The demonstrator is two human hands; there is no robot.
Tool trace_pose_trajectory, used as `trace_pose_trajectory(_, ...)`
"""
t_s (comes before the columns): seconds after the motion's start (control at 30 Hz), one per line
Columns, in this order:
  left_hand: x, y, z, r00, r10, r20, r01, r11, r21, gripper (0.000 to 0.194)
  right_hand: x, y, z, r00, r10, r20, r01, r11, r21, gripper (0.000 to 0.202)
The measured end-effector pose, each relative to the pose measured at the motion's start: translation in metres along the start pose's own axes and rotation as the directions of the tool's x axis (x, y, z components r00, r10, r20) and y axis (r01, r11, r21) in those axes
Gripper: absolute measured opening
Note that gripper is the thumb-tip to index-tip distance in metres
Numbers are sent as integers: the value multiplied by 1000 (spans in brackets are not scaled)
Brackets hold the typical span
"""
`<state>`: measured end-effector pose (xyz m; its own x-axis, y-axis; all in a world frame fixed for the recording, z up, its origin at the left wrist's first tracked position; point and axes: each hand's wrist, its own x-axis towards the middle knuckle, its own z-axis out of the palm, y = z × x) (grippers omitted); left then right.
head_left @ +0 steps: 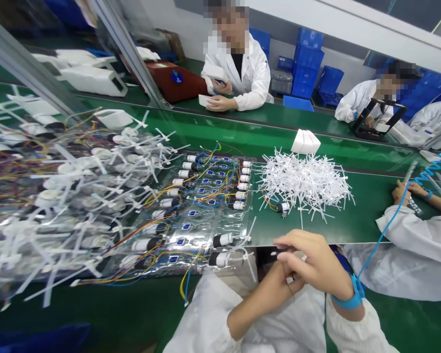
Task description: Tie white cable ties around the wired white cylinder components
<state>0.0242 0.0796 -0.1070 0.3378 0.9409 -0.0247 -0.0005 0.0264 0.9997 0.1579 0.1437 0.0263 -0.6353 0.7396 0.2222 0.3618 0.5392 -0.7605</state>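
My left hand (274, 289) is low at the table's near edge, its fingers curled around something I cannot make out; a thin dark wire shows by them. My right hand (314, 260), with a blue wrist strap (349, 294), reaches across over it, thumb and fingers apart. A small white tip (274, 253) pokes out near the right thumb. Just beyond the hands lies a small white-and-black motor (282, 207) with coloured wires, beside a pile of white cable ties (305, 181). To the left, rows of similar wired motors (220, 258) lie on clear plastic.
A large heap of bagged, wired parts with white ties (77, 196) fills the left. A white plastic housing (306, 142) stands behind the tie pile. A metal post (132, 54) and green ledge border the far side. Co-workers sit opposite and at right; a coiled blue cord (433, 166) hangs there.
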Motion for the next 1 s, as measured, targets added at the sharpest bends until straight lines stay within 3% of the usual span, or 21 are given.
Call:
trace_pose_trajectory(0.1,-10,-14,4,992,-123,36,128,964,-233,23,-3,39,-2,958,225,-177,-212,973,89,30)
trace_pose_trajectory(0.2,-14,-23,4,978,-207,-18,182,892,-414,39,-3,87,1,837,413,-358,-417,906,70,36)
trace_pose_trajectory(0.27,-11,-22,2,971,-224,-82,156,857,-492,47,1,115,9,776,464,-427,-512,859,4,39)
trace_pose_trajectory(0.4,6,-14,-3,953,-238,-188,97,826,-556,49,16,146,27,736,457,-500,-587,799,-134,44)
trace_pose_trajectory(0.57,38,-8,-5,929,-130,-346,-49,884,-465,44,30,155,32,732,404,-548,-581,791,-193,44)
trace_pose_trajectory(0.77,63,-3,-15,887,50,-458,-160,965,-206,25,16,150,25,782,392,-484,-440,898,18,41)
trace_pose_trajectory(0.87,75,1,-22,866,41,-499,-177,957,-228,24,4,139,18,804,377,-459,-373,922,105,37)
trace_pose_trajectory(1.0,94,2,-33,820,29,-572,-253,914,-317,30,-5,123,14,792,351,-500,-254,933,254,35)
